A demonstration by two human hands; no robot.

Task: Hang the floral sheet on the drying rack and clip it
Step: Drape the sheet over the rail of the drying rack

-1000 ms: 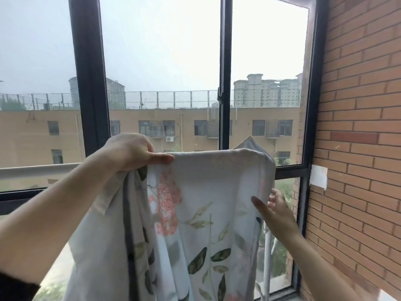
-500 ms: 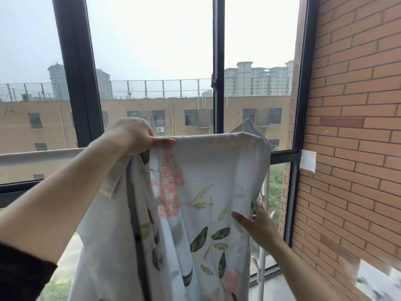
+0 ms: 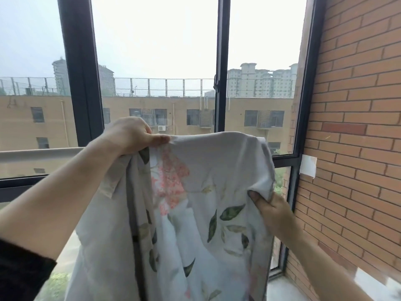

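Note:
The floral sheet (image 3: 208, 170), pale grey with pink blossoms and green leaves, hangs in front of me with its top edge draped over something hidden behind it. My left hand (image 3: 132, 135) grips the sheet's top edge at the left, thumb pressed flat on the cloth. My right hand (image 3: 269, 205) pinches the sheet's right side edge lower down. The drying rack is hidden behind the sheet. No clips are in view.
Black-framed windows (image 3: 221, 83) stand straight ahead, with a tan building outside. A brick wall (image 3: 358, 127) closes the right side, with a white patch (image 3: 308, 166) stuck near the window frame. A pale sill (image 3: 282, 287) shows at lower right.
My right hand has closed on the sheet's right edge, which it only reached toward before. The sheet's top right corner now droops lower. My left hand keeps its grip.

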